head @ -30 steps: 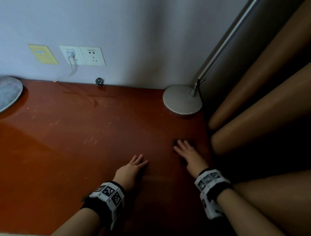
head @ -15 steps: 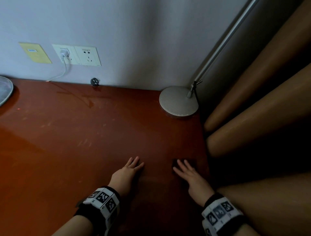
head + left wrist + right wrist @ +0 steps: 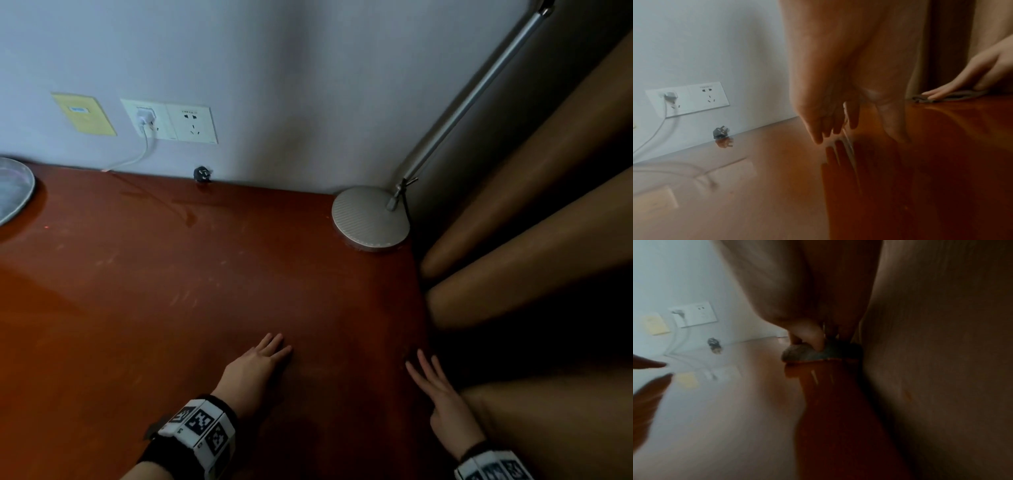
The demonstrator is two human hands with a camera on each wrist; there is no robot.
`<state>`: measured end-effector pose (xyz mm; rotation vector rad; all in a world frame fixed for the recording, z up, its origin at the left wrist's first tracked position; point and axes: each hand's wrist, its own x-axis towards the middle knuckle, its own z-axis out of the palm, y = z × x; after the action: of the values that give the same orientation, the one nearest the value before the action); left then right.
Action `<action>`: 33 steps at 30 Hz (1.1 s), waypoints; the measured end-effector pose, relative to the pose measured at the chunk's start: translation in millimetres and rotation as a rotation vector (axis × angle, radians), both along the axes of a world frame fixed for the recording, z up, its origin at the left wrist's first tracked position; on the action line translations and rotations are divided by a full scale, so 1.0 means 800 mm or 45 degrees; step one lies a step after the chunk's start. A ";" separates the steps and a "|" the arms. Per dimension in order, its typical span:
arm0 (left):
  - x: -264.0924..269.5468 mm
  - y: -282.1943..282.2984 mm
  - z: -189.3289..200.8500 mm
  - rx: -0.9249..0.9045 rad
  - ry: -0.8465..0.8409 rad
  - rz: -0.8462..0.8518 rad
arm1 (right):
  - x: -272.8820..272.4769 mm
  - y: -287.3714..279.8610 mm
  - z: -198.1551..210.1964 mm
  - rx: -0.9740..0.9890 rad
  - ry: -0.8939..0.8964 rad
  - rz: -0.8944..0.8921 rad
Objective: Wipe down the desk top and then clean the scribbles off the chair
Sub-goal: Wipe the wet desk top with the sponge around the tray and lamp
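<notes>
The glossy red-brown desk top fills the head view. My left hand lies flat on it near the front, fingers straight and together, holding nothing; the left wrist view shows its fingertips touching the surface. My right hand is at the desk's right edge with its fingers spread and straight. It presses a dark grey cloth onto the wood. The same cloth appears bunched under my fingers in the blurred right wrist view. In the head view the hand mostly hides it.
A round silver lamp base with a slanted pole stands in the back right corner. Tan curtain folds hang just past the right edge. Wall sockets hold a white charger; a black plug lies below. A grey round tray sits far left.
My right hand has slid the cloth toward me along the desk's right edge and slightly rightward. The left hand has stayed in about the same place.
</notes>
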<state>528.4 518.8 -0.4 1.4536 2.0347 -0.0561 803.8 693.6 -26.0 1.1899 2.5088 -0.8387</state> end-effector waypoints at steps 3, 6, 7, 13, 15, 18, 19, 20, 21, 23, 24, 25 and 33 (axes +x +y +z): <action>-0.017 -0.016 0.007 0.090 0.017 0.014 | -0.035 0.039 0.011 -0.009 -0.038 -0.155; -0.041 -0.039 0.012 0.138 0.019 0.023 | -0.073 0.043 0.015 0.049 -0.167 -0.207; -0.050 -0.049 0.012 0.134 0.020 0.021 | -0.083 0.029 0.015 0.070 -0.179 -0.182; -0.125 -0.121 0.000 0.067 0.027 0.028 | -0.176 -0.167 0.002 0.096 -0.089 0.222; -0.154 -0.148 -0.002 0.043 0.041 0.032 | -0.220 -0.245 -0.008 0.086 -0.044 0.483; -0.192 -0.189 -0.002 0.014 0.068 0.027 | -0.272 -0.351 -0.036 0.156 -0.131 0.824; -0.203 -0.200 -0.002 0.006 0.070 0.036 | -0.286 -0.370 -0.038 0.157 -0.116 0.929; -0.213 -0.211 -0.001 -0.001 0.071 0.046 | -0.295 -0.379 -0.039 0.102 -0.065 1.015; -0.223 -0.220 -0.001 -0.005 0.071 0.054 | -0.300 -0.374 -0.035 0.096 0.016 1.051; -0.237 -0.235 0.002 -0.008 0.059 0.084 | -0.296 -0.332 -0.017 0.201 0.155 0.915; -0.242 -0.241 0.003 -0.005 0.049 0.100 | -0.285 -0.304 -0.010 0.177 0.114 0.757; -0.246 -0.246 0.003 0.004 0.035 0.112 | -0.276 -0.279 -0.006 0.151 0.061 0.565; -0.248 -0.253 0.001 0.063 -0.044 0.136 | -0.324 -0.329 -0.002 0.122 0.052 0.480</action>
<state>330.4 316.3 0.6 1.3633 2.0956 0.0632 544.5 430.3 -27.6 0.6917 2.7080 -0.6561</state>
